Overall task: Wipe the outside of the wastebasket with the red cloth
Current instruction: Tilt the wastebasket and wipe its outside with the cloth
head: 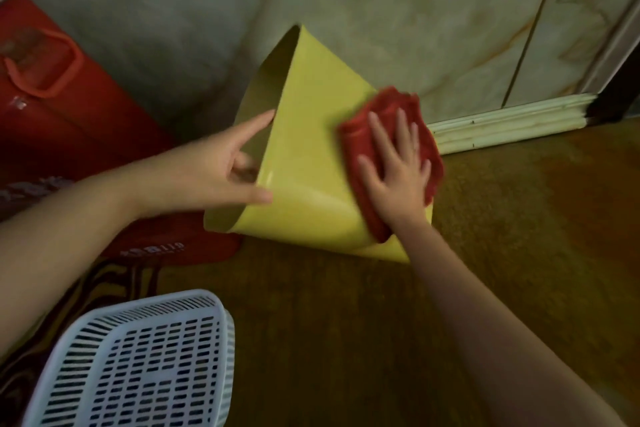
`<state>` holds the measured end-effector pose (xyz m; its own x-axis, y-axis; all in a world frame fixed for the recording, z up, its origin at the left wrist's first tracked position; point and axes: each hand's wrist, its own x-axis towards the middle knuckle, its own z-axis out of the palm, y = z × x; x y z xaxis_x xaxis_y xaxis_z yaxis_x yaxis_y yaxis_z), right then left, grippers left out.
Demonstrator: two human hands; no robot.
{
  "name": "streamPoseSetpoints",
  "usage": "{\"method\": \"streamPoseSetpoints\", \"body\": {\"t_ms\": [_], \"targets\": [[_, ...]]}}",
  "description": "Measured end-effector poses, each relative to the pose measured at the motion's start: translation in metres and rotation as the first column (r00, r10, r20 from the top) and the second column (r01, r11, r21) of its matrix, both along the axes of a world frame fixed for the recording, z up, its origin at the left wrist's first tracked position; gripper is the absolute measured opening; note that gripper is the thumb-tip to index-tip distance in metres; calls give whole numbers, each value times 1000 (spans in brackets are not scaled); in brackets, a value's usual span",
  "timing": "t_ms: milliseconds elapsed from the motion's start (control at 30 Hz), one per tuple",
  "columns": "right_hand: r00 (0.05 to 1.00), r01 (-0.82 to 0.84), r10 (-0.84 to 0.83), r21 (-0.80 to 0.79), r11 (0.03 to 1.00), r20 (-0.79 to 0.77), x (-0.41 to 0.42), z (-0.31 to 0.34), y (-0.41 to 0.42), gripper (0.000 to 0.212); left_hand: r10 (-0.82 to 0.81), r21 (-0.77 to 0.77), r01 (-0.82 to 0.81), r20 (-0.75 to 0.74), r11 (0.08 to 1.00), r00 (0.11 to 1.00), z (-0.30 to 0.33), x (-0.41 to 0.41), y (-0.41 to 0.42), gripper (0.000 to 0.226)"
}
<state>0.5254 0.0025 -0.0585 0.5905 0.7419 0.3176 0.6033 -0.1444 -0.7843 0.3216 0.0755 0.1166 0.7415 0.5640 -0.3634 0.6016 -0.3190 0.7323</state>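
Observation:
A yellow wastebasket point(304, 149) lies tipped on its side on the brown floor, its open mouth facing left. My left hand point(221, 166) grips its rim, thumb outside and some fingers tucked inside the mouth. A crumpled red cloth point(356, 139) lies on the basket's outer wall near its base. My right hand point(394, 166) presses flat on the cloth, fingers spread.
A red bag point(69, 114) with a handle leans against the wall at left. A white slotted plastic basket point(138, 360) stands at the lower left on a patterned mat. A pale marble wall and white baseboard point(512, 125) run behind the wastebasket.

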Motion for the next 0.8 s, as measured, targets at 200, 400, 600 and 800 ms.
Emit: {"method": "streamPoseSetpoints", "body": {"t_ms": [200,400,600,800], "targets": [[946,67,-105,-133,989,-307,3,-47,-35,57,63,504,-34,-42,863,997,-34,-38,-28,35],[995,53,-49,48,997,-82,-71,-3,-46,57,-11,321,-18,89,947,996,-18,2,-26,29],[986,0,-27,161,987,166,-67,53,-33,59,-15,143,-2,112,990,994,34,29,-8,19],[964,-82,26,202,976,264,-37,15,-48,61,70,148,-72,21,986,997,47,57,-6,21]]}}
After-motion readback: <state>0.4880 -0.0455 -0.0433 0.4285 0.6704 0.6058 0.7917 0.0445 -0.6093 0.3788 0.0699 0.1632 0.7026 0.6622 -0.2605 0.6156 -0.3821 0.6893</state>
